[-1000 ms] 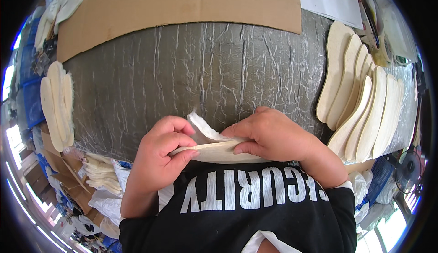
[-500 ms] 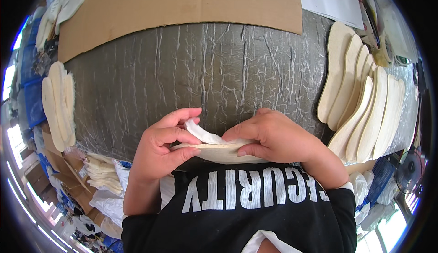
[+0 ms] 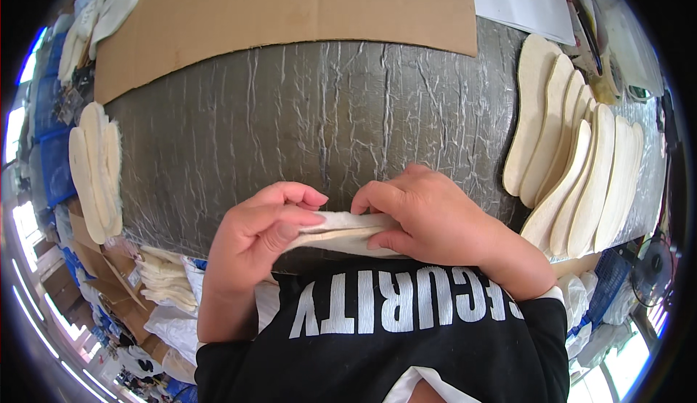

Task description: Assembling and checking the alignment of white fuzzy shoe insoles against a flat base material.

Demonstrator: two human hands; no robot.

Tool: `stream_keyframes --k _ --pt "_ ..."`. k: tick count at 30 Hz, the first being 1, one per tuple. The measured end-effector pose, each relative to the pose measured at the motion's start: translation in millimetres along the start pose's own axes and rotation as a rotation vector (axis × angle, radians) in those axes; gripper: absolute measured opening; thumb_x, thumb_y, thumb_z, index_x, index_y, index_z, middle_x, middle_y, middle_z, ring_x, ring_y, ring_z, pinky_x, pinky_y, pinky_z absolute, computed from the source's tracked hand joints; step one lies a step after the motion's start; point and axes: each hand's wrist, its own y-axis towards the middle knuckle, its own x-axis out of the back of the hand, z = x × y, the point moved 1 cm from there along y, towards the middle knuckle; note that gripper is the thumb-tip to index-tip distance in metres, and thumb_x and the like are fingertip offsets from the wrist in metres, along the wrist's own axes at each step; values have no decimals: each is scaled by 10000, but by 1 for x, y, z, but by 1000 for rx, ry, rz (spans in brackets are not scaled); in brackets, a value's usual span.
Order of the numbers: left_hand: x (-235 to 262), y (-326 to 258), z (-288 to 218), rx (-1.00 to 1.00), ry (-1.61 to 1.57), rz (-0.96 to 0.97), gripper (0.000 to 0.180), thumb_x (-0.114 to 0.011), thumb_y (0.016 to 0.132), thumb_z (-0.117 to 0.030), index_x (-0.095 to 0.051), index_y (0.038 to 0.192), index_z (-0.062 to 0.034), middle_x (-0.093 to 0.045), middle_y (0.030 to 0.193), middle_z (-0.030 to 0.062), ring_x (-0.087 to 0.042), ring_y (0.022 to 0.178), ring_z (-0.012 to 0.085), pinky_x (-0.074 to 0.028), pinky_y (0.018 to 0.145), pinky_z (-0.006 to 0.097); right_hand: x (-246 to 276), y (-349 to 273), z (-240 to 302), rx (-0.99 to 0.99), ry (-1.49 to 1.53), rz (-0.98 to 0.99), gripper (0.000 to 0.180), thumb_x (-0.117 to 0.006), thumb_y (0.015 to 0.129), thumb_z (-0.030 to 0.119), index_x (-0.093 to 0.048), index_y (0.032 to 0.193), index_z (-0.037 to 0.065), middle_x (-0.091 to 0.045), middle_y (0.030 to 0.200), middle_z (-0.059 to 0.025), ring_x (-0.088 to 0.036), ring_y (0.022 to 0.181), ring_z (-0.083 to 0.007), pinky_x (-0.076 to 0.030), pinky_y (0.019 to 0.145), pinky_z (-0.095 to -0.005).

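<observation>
Close to my body, at the near edge of the table, I hold a pair of cream insoles [image 3: 340, 240] edge-on, one lying against the other with a narrow gap between them. The farther one has a white, fluffy look. My left hand [image 3: 250, 234] pinches their left end between thumb and fingers. At the right end, my right hand [image 3: 439, 218] is closed around them, its thumb on the near side and its fingers over the far side. My fingers hide both ends of the insoles.
A fanned row of cream insoles [image 3: 559, 131] lies on the right of the dark, wrinkled tabletop [image 3: 312, 127]. A few fleecy insoles [image 3: 94, 174] rest at the left edge. Brown cardboard [image 3: 290, 3] and white paper [image 3: 523, 7] cover the far side. More insoles [image 3: 168, 276] are stacked below left.
The white fluffy insole was curled up at its left end; now it lies nearly flat along the other. My left fingers have shifted slightly right, and my right fingers have lifted and curled.
</observation>
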Motion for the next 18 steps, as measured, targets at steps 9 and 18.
stream_keyframes --k 9,18 --pt "18 2 15 25 15 141 97 -645 875 47 -667 968 64 -642 1008 118 -609 859 113 -494 713 225 -10 -3 -4 41 118 -79 353 -793 736 190 -581 1012 134 -634 776 -27 -622 762 -282 -443 780 -381" --pt "4 1 7 116 128 -41 19 -625 866 36 -616 851 45 -636 908 67 -548 726 65 -449 621 220 -14 -5 -4 166 22 -150 190 -770 752 179 -633 882 172 -561 879 7 -608 830 -199 -424 761 -360"
